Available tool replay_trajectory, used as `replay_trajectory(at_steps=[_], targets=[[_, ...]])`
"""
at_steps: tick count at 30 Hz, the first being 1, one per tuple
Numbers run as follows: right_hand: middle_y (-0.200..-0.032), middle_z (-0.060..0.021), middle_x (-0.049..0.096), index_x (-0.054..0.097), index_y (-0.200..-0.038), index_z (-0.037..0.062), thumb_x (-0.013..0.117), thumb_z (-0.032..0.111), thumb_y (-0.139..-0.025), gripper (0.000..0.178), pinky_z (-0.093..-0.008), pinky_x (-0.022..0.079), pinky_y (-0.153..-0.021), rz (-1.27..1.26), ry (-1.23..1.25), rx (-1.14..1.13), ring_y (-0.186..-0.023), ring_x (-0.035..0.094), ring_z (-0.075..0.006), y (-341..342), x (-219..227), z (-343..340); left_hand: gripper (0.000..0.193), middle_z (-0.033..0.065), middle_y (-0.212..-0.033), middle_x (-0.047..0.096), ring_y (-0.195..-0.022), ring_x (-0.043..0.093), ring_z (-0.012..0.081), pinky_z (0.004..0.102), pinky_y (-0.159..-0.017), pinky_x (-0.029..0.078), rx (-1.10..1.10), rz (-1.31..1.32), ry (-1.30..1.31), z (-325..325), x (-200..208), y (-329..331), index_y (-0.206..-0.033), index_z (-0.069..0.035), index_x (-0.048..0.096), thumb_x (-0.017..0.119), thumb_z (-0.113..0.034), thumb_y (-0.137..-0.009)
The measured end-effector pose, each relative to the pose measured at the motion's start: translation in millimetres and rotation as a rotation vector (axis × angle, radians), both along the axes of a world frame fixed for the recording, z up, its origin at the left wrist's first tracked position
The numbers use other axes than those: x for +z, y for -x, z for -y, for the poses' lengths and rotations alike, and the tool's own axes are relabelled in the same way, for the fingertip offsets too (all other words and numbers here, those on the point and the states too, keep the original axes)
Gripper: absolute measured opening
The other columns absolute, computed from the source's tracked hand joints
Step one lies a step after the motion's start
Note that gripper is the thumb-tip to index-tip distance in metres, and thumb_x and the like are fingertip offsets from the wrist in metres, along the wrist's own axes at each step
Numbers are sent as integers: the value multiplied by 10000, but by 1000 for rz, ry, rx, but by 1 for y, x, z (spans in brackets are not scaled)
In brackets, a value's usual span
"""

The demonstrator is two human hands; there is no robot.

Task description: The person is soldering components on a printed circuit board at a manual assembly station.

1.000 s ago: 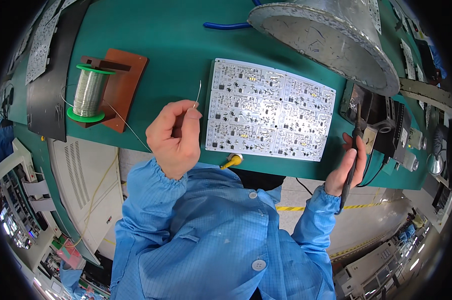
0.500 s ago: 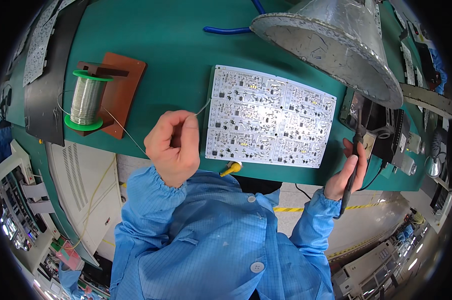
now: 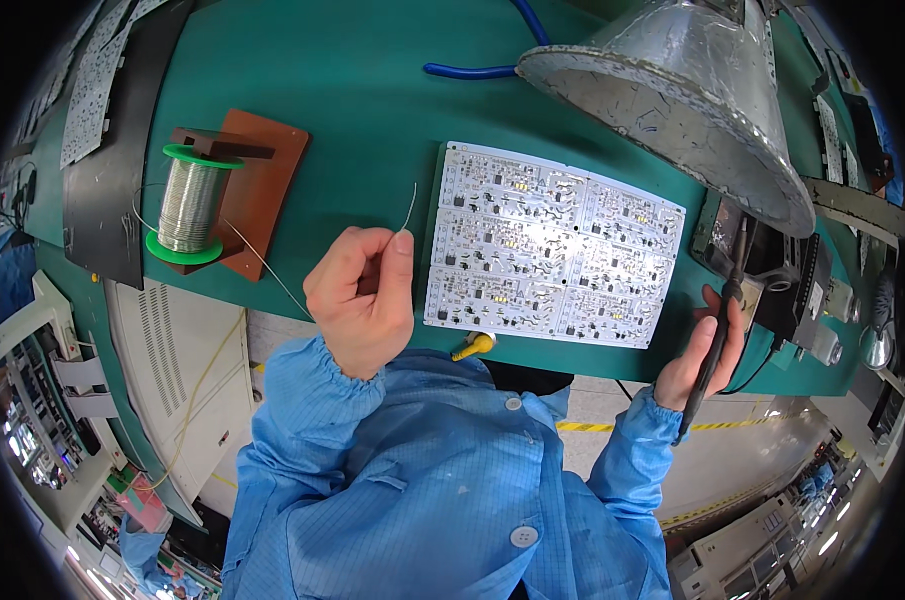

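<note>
Between thumb and forefinger, my left hand [image 3: 364, 295] pinches solder wire [image 3: 412, 205], its free end sticking up beside the circuit board panel [image 3: 552, 250]. From that hand the wire trails back to a solder spool [image 3: 188, 205] with green flanges on a brown stand [image 3: 267, 190]. My right hand [image 3: 707, 350] is wrapped round the handle of a soldering iron [image 3: 724, 330], right of the panel. The iron's tip points up toward the soldering iron holder [image 3: 717, 235], under the rim of a metal cone. White and full of small parts, the panel lies flat on the green mat.
The large metal fume hood [image 3: 692, 120] hangs over the far right of the green mat [image 3: 372, 120]. A blue tube [image 3: 472, 72] lies beside it. A yellow plug [image 3: 474, 346] sits at the near table edge. Black equipment [image 3: 802, 295] stands at the right.
The whole view has shifted slightly, so everything sits a little lower and farther right. The wire's end now points more upright, apart from the panel's left edge. Both hands keep their grips.
</note>
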State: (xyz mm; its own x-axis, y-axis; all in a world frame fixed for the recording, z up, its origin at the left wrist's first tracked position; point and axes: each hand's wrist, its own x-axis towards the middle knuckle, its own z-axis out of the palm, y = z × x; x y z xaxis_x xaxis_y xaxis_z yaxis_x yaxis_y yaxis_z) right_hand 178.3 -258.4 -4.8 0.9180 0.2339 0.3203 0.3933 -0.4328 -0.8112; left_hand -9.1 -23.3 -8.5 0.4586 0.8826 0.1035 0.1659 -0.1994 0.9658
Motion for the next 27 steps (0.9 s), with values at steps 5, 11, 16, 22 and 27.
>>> replay_trajectory(at_steps=[5, 11, 16, 22, 27], targets=[[-1116, -220, 597, 438, -1271, -13, 547, 124, -895, 416, -305, 454, -810, 23, -74, 63, -846, 549, -168, 11, -3, -7, 168, 31, -728, 591, -619, 520, 52, 174, -545, 402, 55, 16, 3, -2, -3, -6, -1038, 30, 603, 556, 23, -877], [-1045, -221, 621, 452, -1254, -16, 552, 182, -899, 419, -338, 451, -810, -16, -114, 40, -856, 554, -196, 24, -6, -8, 201, 36, -745, 606, -635, 531, 51, 168, -558, 406, -2, 62, 19, -4, -3, -3, -1076, 26, 592, 552, 11, -880], [-1086, -230, 606, 436, -1265, -24, 491, 118, -904, 392, -372, 439, -868, 2, -146, 124, -932, 571, -240, 33, -2, -3, 122, 30, -748, 609, -600, 521, 33, 169, -516, 396, -25, 0, 123, -4, 3, -3, -994, 23, 593, 573, -10, -878], [-1215, -239, 537, 394, -1310, 5, 585, 53, -859, 492, -392, 434, -926, -46, -89, 185, -1056, 558, -269, 31, -5, -14, 99, 29, -771, 615, -657, 533, 39, 182, -552, 409, -45, 21, 186, -5, 6, -5, -968, 10, 610, 553, -15, -890], [-1247, -224, 520, 389, -1315, 12, 622, -27, -814, 554, -368, 465, -898, -96, -102, 197, -1058, 567, -264, 27, -6, -22, 145, 66, -853, 620, -753, 582, 112, 231, -621, 452, -92, -90, 102, -16, 9, -1, -996, -2, 612, 579, -26, -857]])
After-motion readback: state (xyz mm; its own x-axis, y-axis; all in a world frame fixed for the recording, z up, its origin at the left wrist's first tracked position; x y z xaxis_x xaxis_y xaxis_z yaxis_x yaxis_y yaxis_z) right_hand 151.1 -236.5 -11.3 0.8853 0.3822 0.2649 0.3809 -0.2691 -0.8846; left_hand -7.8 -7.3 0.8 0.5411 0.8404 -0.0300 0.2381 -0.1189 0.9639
